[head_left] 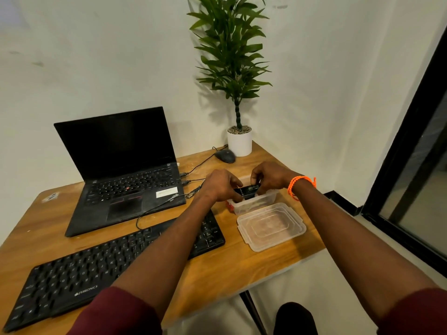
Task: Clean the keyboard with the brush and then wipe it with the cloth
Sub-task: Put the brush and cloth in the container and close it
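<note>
A black keyboard [96,269] lies along the near left of the wooden table [229,269]. Past its right end stands a clear plastic box [256,203] with something red at its near left corner. Both my hands are over that box and hold a small black packet [246,191] between them. My left hand [221,184] grips the packet's left end. My right hand [271,176], with an orange band at the wrist, pinches its right end. Neither a brush nor a cloth can be made out.
The box's clear lid [271,226] lies just in front of it near the table's right edge. An open black laptop [125,170] sits at the back left, with cables [193,182] running from its right side. A black mouse [225,155] and a potted plant [239,141] stand in the far corner.
</note>
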